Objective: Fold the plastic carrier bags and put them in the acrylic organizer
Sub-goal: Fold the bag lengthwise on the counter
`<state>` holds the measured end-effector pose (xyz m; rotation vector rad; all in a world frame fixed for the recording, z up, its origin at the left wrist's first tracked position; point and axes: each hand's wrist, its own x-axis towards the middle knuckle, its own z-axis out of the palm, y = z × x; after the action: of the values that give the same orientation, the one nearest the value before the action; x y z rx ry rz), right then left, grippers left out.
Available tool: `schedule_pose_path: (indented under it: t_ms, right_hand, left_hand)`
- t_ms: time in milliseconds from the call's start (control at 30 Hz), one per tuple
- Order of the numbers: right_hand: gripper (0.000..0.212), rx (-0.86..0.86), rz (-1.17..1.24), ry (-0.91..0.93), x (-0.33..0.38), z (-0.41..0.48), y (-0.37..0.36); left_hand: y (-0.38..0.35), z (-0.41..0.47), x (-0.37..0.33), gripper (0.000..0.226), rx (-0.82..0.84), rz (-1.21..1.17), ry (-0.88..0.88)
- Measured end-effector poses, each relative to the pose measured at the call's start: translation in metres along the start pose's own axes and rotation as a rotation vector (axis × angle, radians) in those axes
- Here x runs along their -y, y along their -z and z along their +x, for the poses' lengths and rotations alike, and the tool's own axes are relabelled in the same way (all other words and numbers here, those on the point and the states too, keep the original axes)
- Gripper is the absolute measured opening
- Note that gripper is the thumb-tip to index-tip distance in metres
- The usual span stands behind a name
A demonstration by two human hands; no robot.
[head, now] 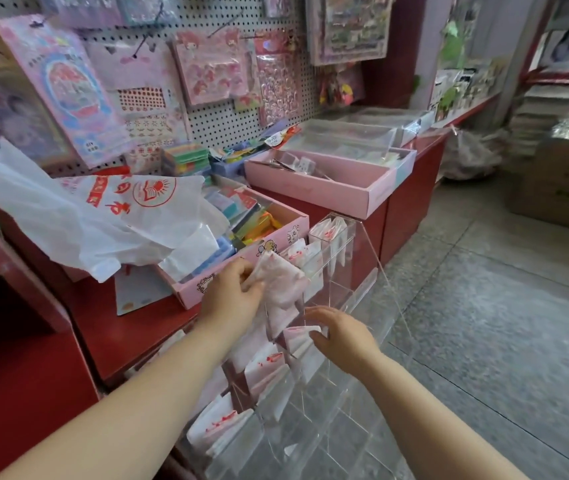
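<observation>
Just beyond the left hand [231,296], in the head view, a folded bag [281,285] is pinched at its near edge between thumb and curled fingers. Its lower end is dipping into a slot of the acrylic organizer [359,251]. Just right of it is the right hand [343,337], fingers loosely spread at the clear wall; touching or not, I cannot tell. I'd judge the plastic featherlight, slick and springy, so grip across the folds. Loose bags [79,216] lie up-left of the left hand.
</observation>
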<state>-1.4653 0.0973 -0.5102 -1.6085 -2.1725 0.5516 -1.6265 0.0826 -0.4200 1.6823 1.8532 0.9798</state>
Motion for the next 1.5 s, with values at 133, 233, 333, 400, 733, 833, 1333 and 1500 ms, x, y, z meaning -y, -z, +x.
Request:
schedule_pose_path:
  t_ms: [133, 233, 333, 400, 733, 833, 1333, 1500]
  right_hand:
    - [0.045, 0.207, -0.136, -0.043, 0.008, 0.025, -0.006]
    - [0.043, 0.253, -0.212, -0.026, 0.004, 0.031, -0.01]
    - [0.038, 0.253, -0.206, 0.009, -0.005, 0.029, -0.013]
    - [0.04, 0.231, -0.122, 0.0, -0.01, 0.022, -0.013]
    - [0.048, 0.08, 0.079, 0.024, -0.022, 0.003, -0.017]
    - [0.046, 0.041, 0.129, -0.01, -0.023, 0.001, -0.021]
    - [0.054, -0.045, -0.207, 0.212, 0.001, -0.012, -0.028]
    - [0.045, -0.016, -0.411, 0.187, 0.005, -0.02, -0.028]
  left_hand:
    - [-0.017, 0.001, 0.002, 0.006, 0.013, 0.029, -0.082]
    - [-0.026, 0.001, 0.003, 0.01, 0.032, 0.026, -0.107]
    - [-0.031, -0.003, 0.006, 0.007, 0.039, 0.11, -0.097]
    - [-0.035, -0.004, 0.004, 0.013, 0.037, 0.236, -0.106]
    - [-0.074, -0.006, 0.025, 0.034, 0.208, 0.413, 0.097]
    - [-0.085, -0.003, 0.032, 0.03, 0.268, 0.311, 0.189]
    - [-0.038, -0.051, 0.045, 0.037, 0.045, 0.2, -0.266]
    - [0.014, -0.074, 0.064, 0.033, -0.09, 0.161, -0.485]
